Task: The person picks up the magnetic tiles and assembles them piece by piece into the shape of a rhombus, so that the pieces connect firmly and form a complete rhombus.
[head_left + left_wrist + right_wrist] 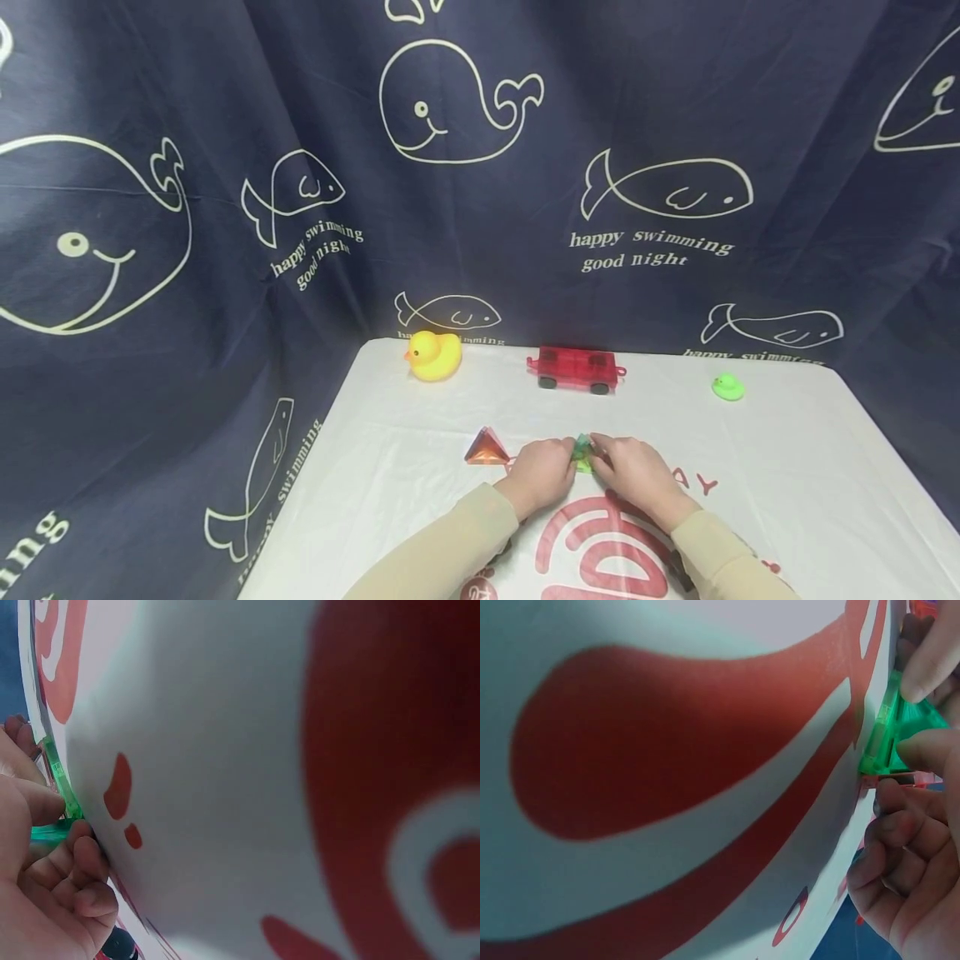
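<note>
Both hands meet around a small cluster of translucent magnetic tiles [582,455] near the middle of the table. My left hand [542,473] pinches a teal-green tile [51,831] between thumb and fingers. From the other side, my right hand [636,471] grips the cluster, its thumb against a green triangular tile [901,724] and its fingers by a reddish tile edge [909,780]. These pieces stand at angles to one another; the fingers cover part of them. Left of the hands is an orange-red triangular tile piece [486,448].
A yellow toy duck [435,357], a red wheeled toy wagon [576,369] and a small green duck [728,387] stand along the back of the white-covered table [375,417]. Dark blue printed curtains [480,225] hang behind and at the sides.
</note>
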